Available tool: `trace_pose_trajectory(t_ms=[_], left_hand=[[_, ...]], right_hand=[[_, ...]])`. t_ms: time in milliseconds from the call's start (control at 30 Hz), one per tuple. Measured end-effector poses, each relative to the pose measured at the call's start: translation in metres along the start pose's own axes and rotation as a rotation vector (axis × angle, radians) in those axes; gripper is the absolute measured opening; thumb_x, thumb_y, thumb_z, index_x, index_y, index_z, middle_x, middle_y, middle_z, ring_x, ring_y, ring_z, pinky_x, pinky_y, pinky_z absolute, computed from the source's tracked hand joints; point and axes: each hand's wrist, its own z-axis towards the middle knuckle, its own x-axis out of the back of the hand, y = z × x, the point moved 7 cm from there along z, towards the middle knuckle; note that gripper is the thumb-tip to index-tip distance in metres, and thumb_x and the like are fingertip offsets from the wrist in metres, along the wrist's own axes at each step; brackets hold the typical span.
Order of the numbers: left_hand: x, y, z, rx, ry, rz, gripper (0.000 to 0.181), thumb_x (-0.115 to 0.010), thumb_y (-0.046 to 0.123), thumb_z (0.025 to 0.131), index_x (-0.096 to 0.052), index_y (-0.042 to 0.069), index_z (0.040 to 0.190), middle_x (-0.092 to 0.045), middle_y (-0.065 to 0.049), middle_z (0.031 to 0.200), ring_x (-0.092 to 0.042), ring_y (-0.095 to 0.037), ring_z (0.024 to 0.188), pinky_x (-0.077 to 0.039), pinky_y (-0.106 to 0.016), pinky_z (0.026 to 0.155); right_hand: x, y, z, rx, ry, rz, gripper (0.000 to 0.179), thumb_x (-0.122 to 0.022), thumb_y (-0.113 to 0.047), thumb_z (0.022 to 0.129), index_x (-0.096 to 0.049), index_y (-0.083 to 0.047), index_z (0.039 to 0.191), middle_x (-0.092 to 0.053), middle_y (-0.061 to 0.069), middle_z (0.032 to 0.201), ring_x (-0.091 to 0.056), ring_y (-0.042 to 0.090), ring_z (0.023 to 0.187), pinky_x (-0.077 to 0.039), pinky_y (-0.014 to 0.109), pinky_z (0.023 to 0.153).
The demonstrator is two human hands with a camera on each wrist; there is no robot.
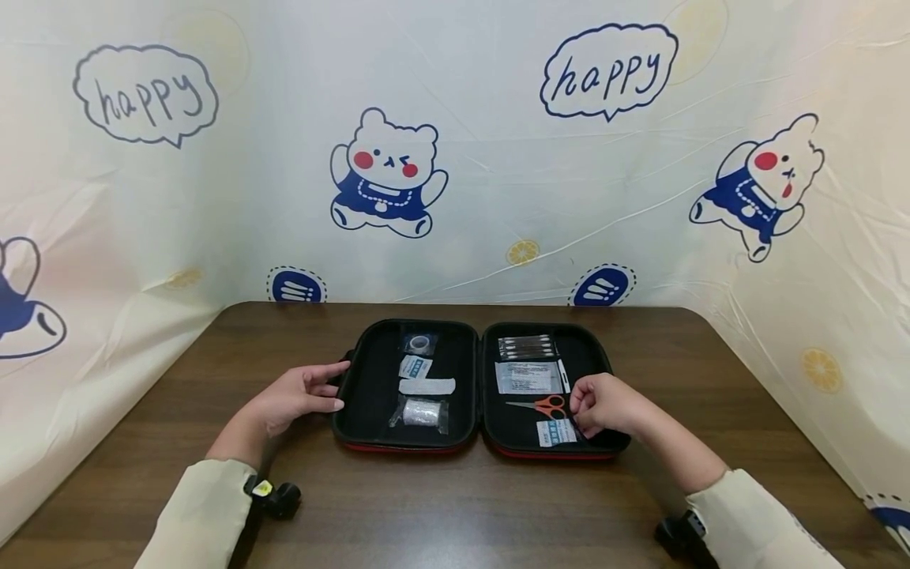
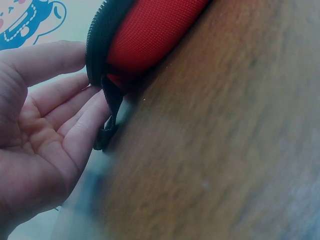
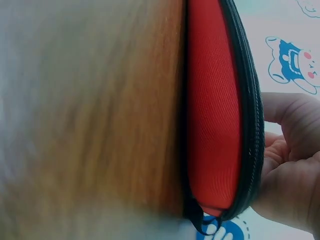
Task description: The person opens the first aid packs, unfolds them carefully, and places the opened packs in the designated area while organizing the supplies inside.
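Observation:
A red zip case (image 1: pixel 408 449) with a black lining lies unfolded on the table. My left hand (image 1: pixel 302 397) touches its left edge, fingers and thumb spread; in the left wrist view a black strap (image 2: pixel 111 117) hangs beside the fingers. Over the right half, my right hand (image 1: pixel 604 405) has its fingers bent down beside orange-handled scissors (image 1: pixel 550 406); I cannot tell whether they pinch anything. Near it lie a blue-and-white packet (image 1: pixel 556 432), a white stick (image 1: pixel 563 376), a printed white packet (image 1: pixel 528 378) and a pack of cotton swabs (image 1: pixel 526 347).
In the left half lie a bagged tape roll (image 1: pixel 419 344), a small blue-and-white packet (image 1: pixel 415 367), a white strip (image 1: pixel 426 386) and a wrapped bandage roll (image 1: pixel 421 412). The brown table (image 1: pixel 441 514) meets a printed curtain (image 1: pixel 498 197) behind.

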Motion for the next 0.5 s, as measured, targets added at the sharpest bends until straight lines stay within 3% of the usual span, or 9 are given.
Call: trace_pose_trajectory(t_ms=[267,500], left_hand=[[0.0,0.001,0.0,0.0,0.002,0.006,0.076,-0.076,0.013,0.085,-0.037,0.002,0.149,-0.034,-0.027,0.15,-0.051,-0.038,0.125,-0.044,-0.046,0.102],[-0.001,0.002,0.0,-0.001,0.004,0.024,0.075,-0.077,0.014,0.084,-0.039,0.002,0.148,-0.037,-0.027,0.149,-0.053,-0.037,0.123,-0.044,-0.047,0.101]], right_hand=[[0.007,-0.007,-0.007,0.003,-0.009,-0.075,0.007,-0.065,0.008,0.085,-0.061,0.006,0.089,-0.064,0.012,0.075,-0.067,0.022,0.066,-0.059,0.037,0.062],[0.028,-0.01,-0.013,0.06,0.053,-0.077,0.014,-0.069,0.001,0.087,-0.063,0.008,0.097,-0.066,0.013,0.08,-0.068,0.024,0.069,-0.059,0.037,0.064]])
